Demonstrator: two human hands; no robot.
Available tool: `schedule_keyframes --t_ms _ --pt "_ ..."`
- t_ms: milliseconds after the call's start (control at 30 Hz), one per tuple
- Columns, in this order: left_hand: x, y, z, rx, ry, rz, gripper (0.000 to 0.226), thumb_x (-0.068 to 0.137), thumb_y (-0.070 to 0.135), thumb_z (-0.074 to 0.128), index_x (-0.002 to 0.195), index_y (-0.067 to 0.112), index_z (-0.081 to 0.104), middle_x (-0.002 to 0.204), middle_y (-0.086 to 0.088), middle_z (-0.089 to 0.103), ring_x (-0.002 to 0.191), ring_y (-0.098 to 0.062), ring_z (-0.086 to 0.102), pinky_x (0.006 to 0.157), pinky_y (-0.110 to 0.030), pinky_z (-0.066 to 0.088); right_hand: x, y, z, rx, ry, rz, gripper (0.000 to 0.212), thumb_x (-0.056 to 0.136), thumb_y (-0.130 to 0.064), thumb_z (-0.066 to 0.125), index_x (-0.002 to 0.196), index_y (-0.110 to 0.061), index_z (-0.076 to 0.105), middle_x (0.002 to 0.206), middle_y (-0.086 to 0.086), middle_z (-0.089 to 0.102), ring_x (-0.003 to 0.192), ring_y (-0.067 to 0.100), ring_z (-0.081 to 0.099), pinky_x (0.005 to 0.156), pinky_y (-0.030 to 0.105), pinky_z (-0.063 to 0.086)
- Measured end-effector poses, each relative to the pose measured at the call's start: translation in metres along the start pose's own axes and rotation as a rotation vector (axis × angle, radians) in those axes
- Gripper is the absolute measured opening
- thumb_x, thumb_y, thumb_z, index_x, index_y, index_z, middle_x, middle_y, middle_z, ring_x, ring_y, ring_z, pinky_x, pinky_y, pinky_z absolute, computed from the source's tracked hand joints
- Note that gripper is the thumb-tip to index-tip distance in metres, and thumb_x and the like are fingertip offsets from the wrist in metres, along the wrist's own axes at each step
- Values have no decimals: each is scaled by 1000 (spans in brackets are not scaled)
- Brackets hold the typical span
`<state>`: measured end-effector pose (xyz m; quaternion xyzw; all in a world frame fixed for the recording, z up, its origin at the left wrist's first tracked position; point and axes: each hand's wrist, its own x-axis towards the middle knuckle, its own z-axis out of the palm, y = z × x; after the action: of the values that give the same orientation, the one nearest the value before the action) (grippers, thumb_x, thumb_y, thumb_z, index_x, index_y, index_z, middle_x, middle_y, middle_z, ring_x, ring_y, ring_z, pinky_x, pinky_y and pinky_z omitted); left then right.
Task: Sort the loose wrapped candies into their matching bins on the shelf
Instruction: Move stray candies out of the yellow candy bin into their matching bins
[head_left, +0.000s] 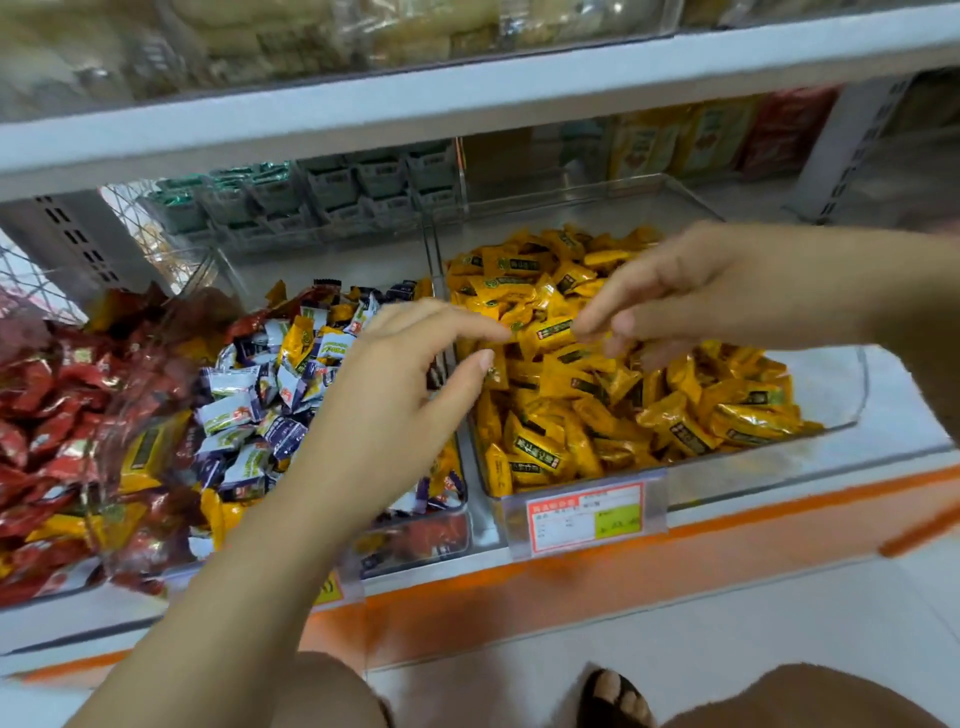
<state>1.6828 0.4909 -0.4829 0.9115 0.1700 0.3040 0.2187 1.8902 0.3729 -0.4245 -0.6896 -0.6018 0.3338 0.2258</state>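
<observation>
Three clear bins stand side by side on the shelf. The left bin (78, 582) holds red candies (47, 410) with a stray yellow one (148, 449). In the middle bin (415, 543), white-and-purple candies (244, 405) are mixed with stray yellow ones (297, 338). The right bin (852, 384) is full of yellow candies (649, 410). My right hand (685, 296) pinches one yellow candy (550, 332) by its right end above the right bin. My left hand (395, 400) hovers over the divider with relaxed fingers, its index tip near that candy's left end.
A red-and-green price tag (587, 514) hangs on the shelf's front edge under the right bin. Green packets (270, 200) are stacked at the back. An upper shelf board (467, 98) runs close overhead. A sandalled foot (615, 699) stands on the floor below.
</observation>
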Motion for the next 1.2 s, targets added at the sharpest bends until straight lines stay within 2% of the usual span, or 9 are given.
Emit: schedule_keyframes --t_ms 133,267,500,667,933,1000,1067,1133,1200 --pt "28 18 4 46 -368 122 18 93 20 57 104 30 68 92 24 55 81 19 48 76 -3 33 -24 15 16 -176 -17 48 20 89 -26 58 90 -44 67 95 -11 71 88 1 64 84 23 52" --pt "59 19 21 351 -762 178 24 92 29 58 112 41 64 113 16 62 104 -7 55 91 -36 45 -24 19 40 -328 -20 87 23 94 -25 54 101 -43 66 87 -23 61 84 -5 57 74 9 43" --pt "77 21 53 638 -1089 325 48 93 38 55 139 36 43 133 2 46 119 -23 36 97 -43 40 -10 37 38 -438 -62 156 31 96 -13 48 117 -26 66 61 -28 49 64 -18 47 58 5 34" --pt "83 16 43 781 -1172 359 37 95 32 52 129 46 50 140 10 29 125 -23 29 98 -43 39 -7 52 40 -415 -36 148 36 96 -9 44 115 -30 67 67 -29 42 66 -13 34 60 6 26" --pt "92 15 34 955 -1218 285 36 97 34 47 131 46 49 135 8 39 127 -23 28 102 -44 37 -6 63 44 -388 39 102 40 95 -6 44 115 -32 67 71 -31 45 71 -13 34 74 18 30" --pt "93 15 32 872 -1158 264 32 94 34 49 124 44 56 130 8 47 125 -21 32 101 -43 38 -7 62 44 -331 73 89 38 95 -6 45 115 -30 67 88 -29 57 81 -20 43 79 17 39" --pt "93 18 31 690 -1023 260 27 94 31 50 116 41 62 119 11 56 117 -13 42 99 -36 40 -11 59 42 -274 120 93 37 95 -7 45 110 -32 68 112 -18 64 103 -7 54 93 23 45" --pt "92 26 36 444 -987 207 24 94 25 53 113 35 65 101 18 61 98 -1 53 88 -19 43 -15 55 39 -245 182 82 37 95 -9 46 99 -39 67 103 -17 68 93 4 62 84 24 49" --pt "87 34 46 291 -1090 112 28 95 20 54 120 25 63 96 18 64 87 3 59 77 -9 44 -17 51 37 -239 229 65 33 94 -8 47 97 -34 69 76 -27 64 71 -6 58 64 11 44"
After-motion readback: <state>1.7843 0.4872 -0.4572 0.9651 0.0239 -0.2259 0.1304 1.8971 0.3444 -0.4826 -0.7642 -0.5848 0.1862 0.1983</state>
